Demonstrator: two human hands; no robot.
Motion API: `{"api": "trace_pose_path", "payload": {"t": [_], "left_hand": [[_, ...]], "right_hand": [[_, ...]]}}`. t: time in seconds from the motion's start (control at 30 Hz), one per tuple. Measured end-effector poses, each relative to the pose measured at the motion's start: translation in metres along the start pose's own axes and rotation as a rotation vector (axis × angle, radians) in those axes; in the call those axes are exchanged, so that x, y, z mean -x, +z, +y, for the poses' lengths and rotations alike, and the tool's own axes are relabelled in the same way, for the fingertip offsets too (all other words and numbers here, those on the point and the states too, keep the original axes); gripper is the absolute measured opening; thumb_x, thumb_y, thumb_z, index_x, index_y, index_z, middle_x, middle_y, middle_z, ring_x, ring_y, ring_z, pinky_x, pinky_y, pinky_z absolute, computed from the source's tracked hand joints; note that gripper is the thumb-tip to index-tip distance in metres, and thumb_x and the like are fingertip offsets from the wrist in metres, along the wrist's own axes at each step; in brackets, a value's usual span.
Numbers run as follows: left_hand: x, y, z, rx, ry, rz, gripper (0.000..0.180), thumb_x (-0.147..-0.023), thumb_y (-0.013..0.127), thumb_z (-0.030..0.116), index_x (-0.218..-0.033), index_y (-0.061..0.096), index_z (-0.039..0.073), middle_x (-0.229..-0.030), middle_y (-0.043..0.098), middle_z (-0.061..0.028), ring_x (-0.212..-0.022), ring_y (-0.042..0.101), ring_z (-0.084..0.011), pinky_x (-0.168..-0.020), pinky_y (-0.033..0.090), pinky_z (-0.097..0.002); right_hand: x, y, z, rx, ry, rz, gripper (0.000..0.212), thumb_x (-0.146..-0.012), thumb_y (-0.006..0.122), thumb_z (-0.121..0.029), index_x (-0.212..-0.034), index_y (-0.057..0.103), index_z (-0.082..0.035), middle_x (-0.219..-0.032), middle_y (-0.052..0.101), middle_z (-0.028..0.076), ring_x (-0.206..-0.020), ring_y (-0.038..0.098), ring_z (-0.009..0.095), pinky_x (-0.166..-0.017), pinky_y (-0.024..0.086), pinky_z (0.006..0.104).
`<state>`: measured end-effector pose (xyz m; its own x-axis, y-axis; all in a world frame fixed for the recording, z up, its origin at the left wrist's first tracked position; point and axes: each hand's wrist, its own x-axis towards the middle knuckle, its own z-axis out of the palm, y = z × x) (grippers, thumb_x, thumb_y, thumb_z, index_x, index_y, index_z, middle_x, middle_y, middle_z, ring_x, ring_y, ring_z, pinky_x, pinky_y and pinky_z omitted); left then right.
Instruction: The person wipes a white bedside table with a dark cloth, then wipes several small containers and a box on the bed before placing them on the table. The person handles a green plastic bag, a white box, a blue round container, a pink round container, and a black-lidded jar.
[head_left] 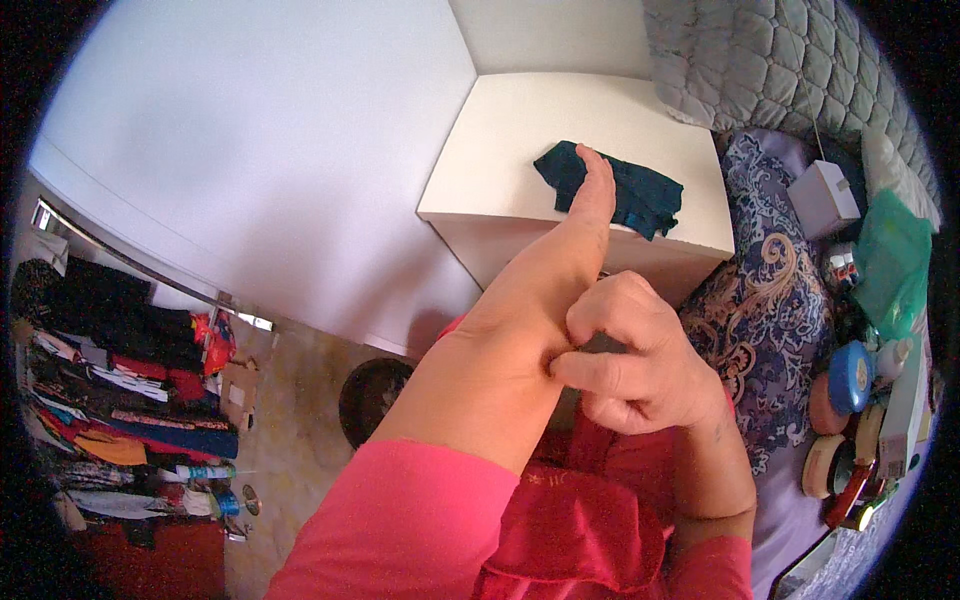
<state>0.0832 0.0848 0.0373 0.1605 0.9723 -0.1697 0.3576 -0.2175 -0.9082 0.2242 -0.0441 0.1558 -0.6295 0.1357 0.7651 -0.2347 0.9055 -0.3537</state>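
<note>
Head view: a dark teal cloth (645, 197) lies on the top of a white cabinet (560, 108), nearer the front edge than the back and right of the middle. Its lower right part reaches the front edge; whether any of it hangs over is hard to tell.

As for progress, the cloth is set down on the cabinet top in a compact, layered shape. Its outline is uneven and its surface slightly rumpled, so I judge it laid down but not squared up. How much is left to do cannot be told from this view.

The left hand (594, 188) is over the middle of the cloth, its fingers straight and pointing toward the cabinet's back edge. It is not closed round the fabric; how firmly it presses, if at all, is hidden. The right hand (645, 360) is well apart from the cloth, on the person's side of the front edge. Its fingers are half curled against the left forearm (500, 340), and no object shows in its grasp. Patterned fabric (765, 345) lies beyond the cabinet's right edge.
</note>
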Motion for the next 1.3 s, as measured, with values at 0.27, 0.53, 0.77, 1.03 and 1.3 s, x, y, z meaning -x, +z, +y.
{"api": "trace_pose_path", "payload": {"t": [0.27,0.53,0.77,1.03,1.3], "left_hand": [[-0.001,0.001,0.000,0.014,-0.001,-0.004,0.062,-0.090,0.046,0.042,-0.140,0.035,0.007,-0.138,0.042,-0.0170,-0.126,0.039,-0.0358,-0.101,0.029,-0.0574],[0.002,0.006,0.002,0.050,-0.020,-0.018,0.061,-0.090,0.046,0.041,-0.140,0.036,0.006,-0.137,0.042,-0.0175,-0.125,0.040,-0.0356,-0.101,0.030,-0.0568],[0.001,0.006,0.002,0.051,-0.026,-0.017,0.061,-0.091,0.045,0.041,-0.140,0.036,0.006,-0.137,0.043,-0.0179,-0.124,0.041,-0.0355,-0.100,0.030,-0.0563],[0.001,0.003,0.004,0.059,-0.037,-0.012,0.060,-0.091,0.045,0.041,-0.139,0.036,0.006,-0.136,0.044,-0.0184,-0.123,0.042,-0.0354,-0.100,0.031,-0.0557],[0.000,0.004,0.006,0.077,-0.046,-0.030,0.059,-0.091,0.044,0.040,-0.139,0.037,0.006,-0.135,0.044,-0.0189,-0.123,0.043,-0.0352,-0.100,0.031,-0.0551]], "right_hand": [[0.009,0.012,0.010,-0.119,0.099,0.124,0.032,-0.069,0.055,-0.013,-0.100,0.065,-0.012,-0.093,0.051,0.008,-0.085,0.052,0.027,-0.073,0.043,0.0383],[-0.008,0.016,-0.005,0.036,-0.122,0.097,0.029,-0.070,0.063,-0.014,-0.099,0.068,-0.015,-0.089,0.050,0.003,-0.078,0.051,0.022,-0.069,0.042,0.0346],[-0.003,0.013,0.002,0.034,-0.139,0.103,0.025,-0.070,0.063,-0.016,-0.094,0.066,-0.013,-0.091,0.053,0.005,-0.080,0.054,0.023,-0.070,0.045,0.0371],[-0.003,0.017,-0.001,0.018,-0.112,0.098,0.025,-0.072,0.057,-0.009,-0.094,0.068,-0.013,-0.091,0.052,0.004,-0.080,0.053,0.023,-0.070,0.042,0.0360],[-0.003,0.014,0.001,-0.026,-0.118,0.072,0.028,-0.072,0.061,-0.015,-0.100,0.067,-0.013,-0.093,0.054,0.005,-0.083,0.054,0.023,-0.071,0.043,0.0375]]}}
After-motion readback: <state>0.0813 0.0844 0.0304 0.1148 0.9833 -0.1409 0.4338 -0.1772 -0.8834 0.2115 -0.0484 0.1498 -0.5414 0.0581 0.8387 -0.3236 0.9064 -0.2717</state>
